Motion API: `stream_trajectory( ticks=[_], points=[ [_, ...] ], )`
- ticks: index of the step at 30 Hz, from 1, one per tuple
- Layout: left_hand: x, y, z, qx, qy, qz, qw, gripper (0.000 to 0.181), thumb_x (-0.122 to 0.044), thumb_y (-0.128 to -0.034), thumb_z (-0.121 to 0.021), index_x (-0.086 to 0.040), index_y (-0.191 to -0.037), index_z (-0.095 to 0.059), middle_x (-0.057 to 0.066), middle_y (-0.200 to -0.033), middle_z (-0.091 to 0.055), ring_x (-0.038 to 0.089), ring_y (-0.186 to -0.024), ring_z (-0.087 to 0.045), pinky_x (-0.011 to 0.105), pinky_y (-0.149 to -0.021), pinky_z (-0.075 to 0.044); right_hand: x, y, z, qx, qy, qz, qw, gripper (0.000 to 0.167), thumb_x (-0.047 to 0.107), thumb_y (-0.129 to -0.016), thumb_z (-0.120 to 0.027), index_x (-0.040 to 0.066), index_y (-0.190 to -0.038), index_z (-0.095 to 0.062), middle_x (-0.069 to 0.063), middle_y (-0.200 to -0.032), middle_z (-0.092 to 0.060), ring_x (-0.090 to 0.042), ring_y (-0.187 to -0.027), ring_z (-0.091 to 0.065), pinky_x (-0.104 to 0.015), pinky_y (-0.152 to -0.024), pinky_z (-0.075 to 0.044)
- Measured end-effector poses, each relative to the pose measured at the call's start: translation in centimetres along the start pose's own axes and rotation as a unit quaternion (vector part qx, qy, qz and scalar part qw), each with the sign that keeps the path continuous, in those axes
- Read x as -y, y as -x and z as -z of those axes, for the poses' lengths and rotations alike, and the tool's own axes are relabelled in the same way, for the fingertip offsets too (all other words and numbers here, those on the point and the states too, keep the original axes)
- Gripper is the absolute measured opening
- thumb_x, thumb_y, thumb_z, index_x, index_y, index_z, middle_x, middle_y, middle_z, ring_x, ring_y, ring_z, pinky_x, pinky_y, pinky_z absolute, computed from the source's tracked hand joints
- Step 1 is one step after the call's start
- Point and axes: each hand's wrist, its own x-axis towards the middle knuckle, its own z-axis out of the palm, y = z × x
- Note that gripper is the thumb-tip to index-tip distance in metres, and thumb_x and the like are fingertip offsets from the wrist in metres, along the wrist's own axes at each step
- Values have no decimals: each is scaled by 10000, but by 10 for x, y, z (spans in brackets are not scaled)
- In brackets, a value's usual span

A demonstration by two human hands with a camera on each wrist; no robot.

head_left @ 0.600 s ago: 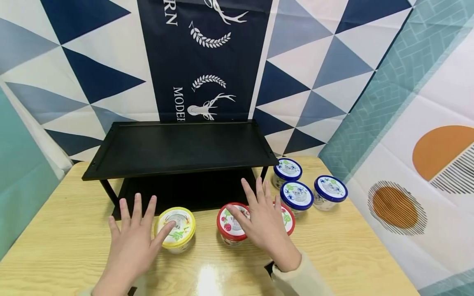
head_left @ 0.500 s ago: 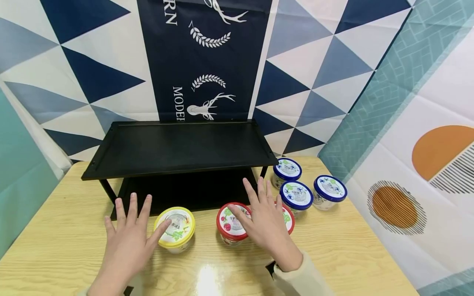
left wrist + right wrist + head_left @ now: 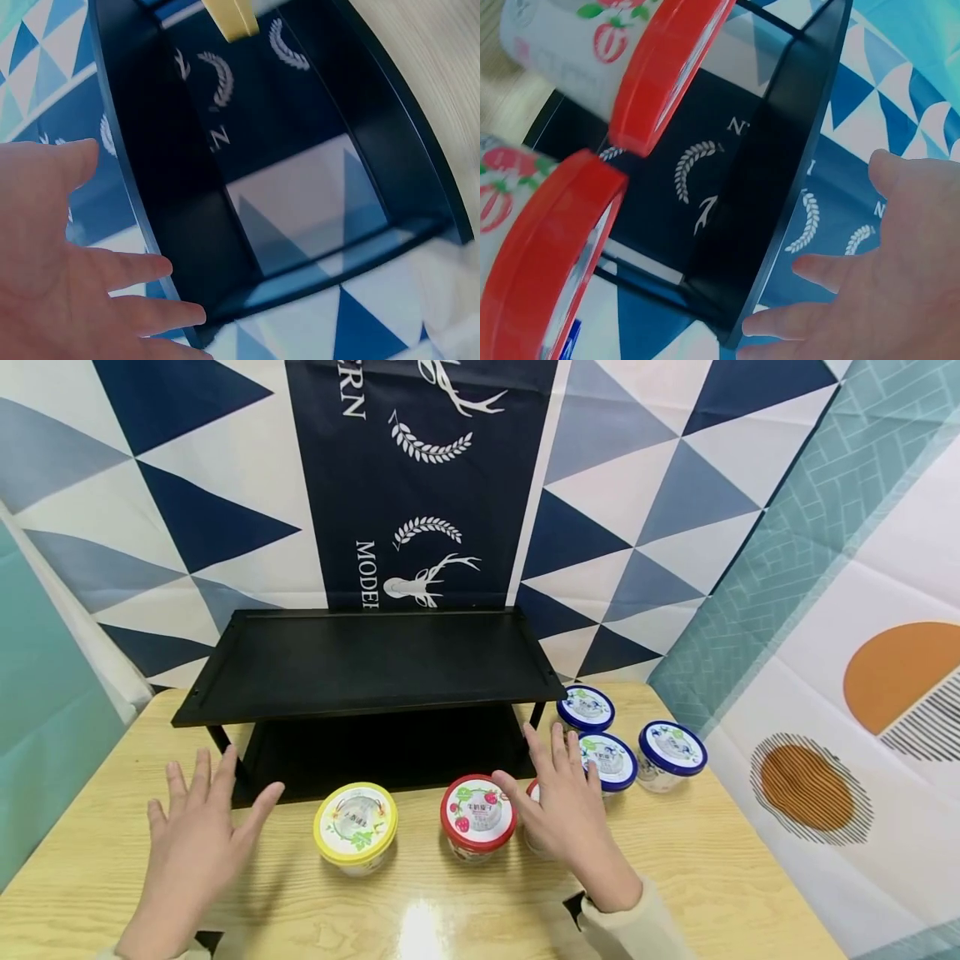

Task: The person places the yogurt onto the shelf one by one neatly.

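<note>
The left hand (image 3: 197,852), fingers spread and empty, is left of the yellow tub (image 3: 356,822). The right hand (image 3: 573,827), also spread and empty, partly hides one of two red tubs (image 3: 478,812); beyond are the rack (image 3: 375,660) and, at right, three blue tubs (image 3: 672,747)

- Two grips: left grip (image 3: 195,841), right grip (image 3: 567,806)
- One yellow-lidded tub (image 3: 356,823), right of the left grip
- Two red-lidded tubs (image 3: 478,815), one just left of the right grip, one partly hidden by it
- Three blue-lidded tubs (image 3: 672,750), beyond and to the right of the right grip
- One black two-tier rack (image 3: 375,660), beyond both grips
</note>
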Motion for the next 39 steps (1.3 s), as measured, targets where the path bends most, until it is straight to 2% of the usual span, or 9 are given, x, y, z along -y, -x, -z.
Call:
stream_trajectory(
  ticks=[8, 14, 19, 25, 33, 39],
  points=[
    [30, -13, 6, -172, 208, 95, 9996, 833, -559, -951, -357, 72, -1454, -153, 405, -1458, -94, 588, -1329, 92, 768, -951, -37, -17, 3, 2, -68, -31, -94, 9999, 822, 714, -858, -366, 232, -1502, -199, -183, -1568, -103, -417, -1439, -59, -673, -1064, -118],
    [45, -23, 9, -405, 404, 167, 9982, 829, -522, -953, -393, 125, -1425, -175, 425, -1428, -164, 603, -1329, -6, 739, -974, -106, -30, 6, 2, -83, 6, -218, 9997, 822, 719, -861, -348, 213, -1496, -218, -214, -1553, -139, -448, -1422, -101, -678, -1053, -146],
    [54, -29, 9, -509, 714, 331, 9956, 813, -489, -952, -427, 137, -1414, -193, 421, -1408, -224, 592, -1332, -79, 698, -1007, -147, -40, 9, 1, -87, -79, -265, 9996, 811, 702, -869, -359, 196, -1490, -237, -224, -1544, -169, -449, -1417, -133, -672, -1046, -180],
    [61, -35, 6, -475, 869, 540, 9936, 815, -491, -949, -430, 132, -1417, -192, 439, -1366, -268, 599, -1251, -238, 685, -957, -231, -49, 11, -2, -113, -216, -347, 9991, 835, 713, -851, -385, 174, -1479, -271, -214, -1537, -206, -428, -1408, -198, -663, -1035, -220],
    [68, -43, 3, -376, 1143, 569, 9911, 803, -468, -958, -425, 132, -1426, -167, 432, -1393, -231, 599, -1244, -235, 674, -968, -222, -62, 15, -7, -150, -330, -476, 9982, 932, 733, -788, -487, 97, -1449, -320, -226, -1491, -312, -431, -1348, -326, -618, -1014, -315],
    [70, -49, 0, -304, 1258, 605, 9897, 803, -472, -958, -419, 127, -1429, -168, 417, -1402, -241, 588, -1245, -250, 669, -960, -237, -74, 18, -15, -61, -471, -723, 9963, 1043, 747, -719, -566, 55, -1448, -283, -210, -1447, -380, -401, -1290, -402, -589, -980, -378]
  ],
)
